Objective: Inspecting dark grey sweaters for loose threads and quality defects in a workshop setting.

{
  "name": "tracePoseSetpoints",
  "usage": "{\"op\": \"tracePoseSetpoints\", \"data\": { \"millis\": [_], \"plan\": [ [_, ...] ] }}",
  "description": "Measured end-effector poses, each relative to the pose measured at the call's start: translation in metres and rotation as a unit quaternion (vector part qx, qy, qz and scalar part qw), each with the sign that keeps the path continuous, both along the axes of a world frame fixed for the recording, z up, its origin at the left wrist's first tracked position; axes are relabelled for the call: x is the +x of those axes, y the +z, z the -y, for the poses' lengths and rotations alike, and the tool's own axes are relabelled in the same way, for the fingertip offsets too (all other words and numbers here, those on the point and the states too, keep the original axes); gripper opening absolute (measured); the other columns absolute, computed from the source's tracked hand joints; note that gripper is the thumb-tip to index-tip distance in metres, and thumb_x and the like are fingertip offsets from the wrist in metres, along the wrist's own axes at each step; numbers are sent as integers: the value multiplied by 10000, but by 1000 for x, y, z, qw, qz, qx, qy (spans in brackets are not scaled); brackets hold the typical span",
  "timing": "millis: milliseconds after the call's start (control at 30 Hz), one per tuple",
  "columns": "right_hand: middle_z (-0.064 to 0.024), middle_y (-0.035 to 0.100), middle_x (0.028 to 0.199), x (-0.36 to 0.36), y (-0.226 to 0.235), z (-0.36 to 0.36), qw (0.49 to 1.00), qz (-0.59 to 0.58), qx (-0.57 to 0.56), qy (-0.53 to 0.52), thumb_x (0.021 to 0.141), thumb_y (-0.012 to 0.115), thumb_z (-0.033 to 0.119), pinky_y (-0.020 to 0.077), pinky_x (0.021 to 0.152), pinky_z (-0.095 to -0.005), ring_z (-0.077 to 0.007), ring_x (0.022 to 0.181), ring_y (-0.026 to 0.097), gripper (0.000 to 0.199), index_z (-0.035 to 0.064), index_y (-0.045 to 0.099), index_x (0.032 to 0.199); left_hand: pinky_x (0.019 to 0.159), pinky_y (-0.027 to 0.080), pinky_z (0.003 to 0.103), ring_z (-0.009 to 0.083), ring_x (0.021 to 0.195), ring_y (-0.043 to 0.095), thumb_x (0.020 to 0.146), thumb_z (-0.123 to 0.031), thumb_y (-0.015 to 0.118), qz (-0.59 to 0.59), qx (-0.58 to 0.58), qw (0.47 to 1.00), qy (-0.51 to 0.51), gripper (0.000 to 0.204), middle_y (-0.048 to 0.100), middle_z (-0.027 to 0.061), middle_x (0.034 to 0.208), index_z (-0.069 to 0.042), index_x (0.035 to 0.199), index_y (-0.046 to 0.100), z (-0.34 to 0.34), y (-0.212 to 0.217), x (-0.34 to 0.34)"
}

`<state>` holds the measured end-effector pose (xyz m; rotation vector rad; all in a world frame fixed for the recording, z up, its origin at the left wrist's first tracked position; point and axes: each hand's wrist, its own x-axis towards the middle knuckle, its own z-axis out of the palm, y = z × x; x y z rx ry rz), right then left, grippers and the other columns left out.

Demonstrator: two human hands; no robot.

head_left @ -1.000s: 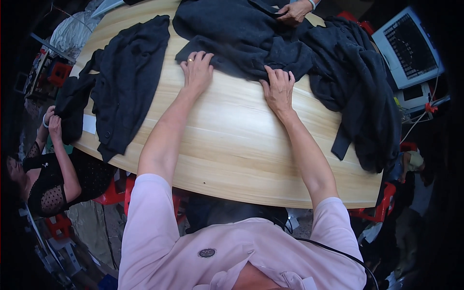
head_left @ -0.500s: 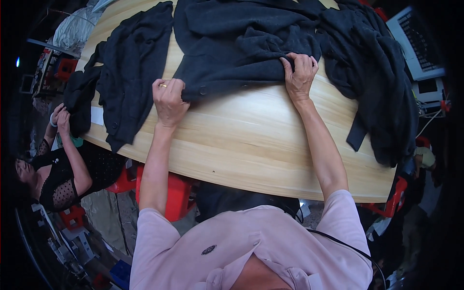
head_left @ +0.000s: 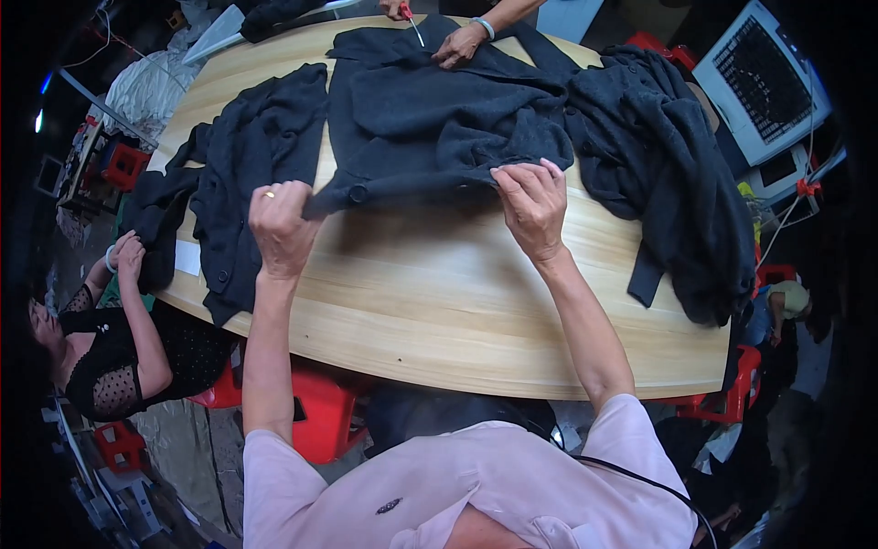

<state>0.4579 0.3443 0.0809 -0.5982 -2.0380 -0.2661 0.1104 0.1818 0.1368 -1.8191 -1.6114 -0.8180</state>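
Since prev. frames: both hands have gone from lying flat on the cloth to gripping its near edge and lifting it; the hem now hangs just off the table w/ shadow beneath.

Containers: none in view that can be read for contents.

Left hand [head_left: 279, 224], centre-left of frame: forearm comes up from lower edge, near vertical, wrist bent slightly. Fingers curled tight into a fist round the left end of the hem of the dark cardigan [head_left: 439, 119]; ring on one finger.

Right hand [head_left: 533, 203], centre-right: forearm runs up and left from lower right. Thumb and fingertips pressed together, pinching the hem at its right end; knuckles up.

Cardigan: centre top of frame, spread on the wooden table [head_left: 439, 302], hem stretched between the two hands, a button near the left grip.

Other items: second dark garment [head_left: 247, 174] at upper left, draped over table edge. Dark pile [head_left: 677, 174] at upper right, a sleeve trailing toward the near edge. At top centre another person's hand [head_left: 457, 44] rests on the cardigan's far side, a red-handled tool [head_left: 409, 18] just beside it. Seated person [head_left: 101, 348] at lower left, hands raised near the table edge. Red stool [head_left: 320, 412] under table. Monitor [head_left: 764, 78] at upper right.
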Motion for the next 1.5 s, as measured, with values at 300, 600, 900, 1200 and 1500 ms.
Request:
{"op": "tracePoseSetpoints", "data": {
  "millis": [300, 600, 900, 1200, 1500],
  "plan": [
    [-243, 796, 907, -2, 9, -29, 857, 303, -416, 28, 1025, 784, 523, 604, 828, -509, -445, 919, 778, 508, 16, 811, 1005, 859, 597, 506, 460, 1030, 762, 860, -290, 956, 113, -469, 874, 50, 367, 784, 268, 995, 5, 1016, 801, 3, -25, -21],
    [-216, 730, 866, 59, 16, -72, 874, 192, -445, 28, 968, 871, 303, 569, 768, -449, -395, 819, 730, 345, -32, 784, 969, 802, 563, 449, 305, 850, 732, 793, -250, 987, 245, -568, 785, -17, 448, 747, 208, 902, 60, 1014, 751, -17, -6, -72],
    [-175, 755, 1324, 32, -7, -75, 980, -18, -200, -8, 1067, 693, 110, 526, 1030, -480, -389, 1200, 701, 140, -4, 679, 1146, 1112, 523, 474, 462, 1304, 671, 897, 123, 678, 356, 23, 934, -28, 226, 721, 254, 1399, -15, 1018, 547, -69, -75, -38],
    [-131, 743, 1250, 36, -83, -71, 973, 102, -188, -84, 1073, 702, 208, 495, 1030, -453, -323, 1204, 682, 210, 28, 700, 1181, 1029, 464, 502, 335, 1199, 705, 934, 66, 641, 209, -132, 969, -3, 362, 731, 138, 1171, -66, 1268, 601, -70, -145, 2],
    [-148, 677, 1010, 112, -65, 36, 961, 112, -245, -63, 1074, 701, 171, 485, 889, -473, -367, 1007, 653, 133, 46, 663, 1052, 973, 451, 467, 324, 1050, 750, 861, -43, 835, 174, -193, 966, -2, 367, 786, 126, 1058, -90, 1197, 696, 52, -115, 33]
  ]
}}
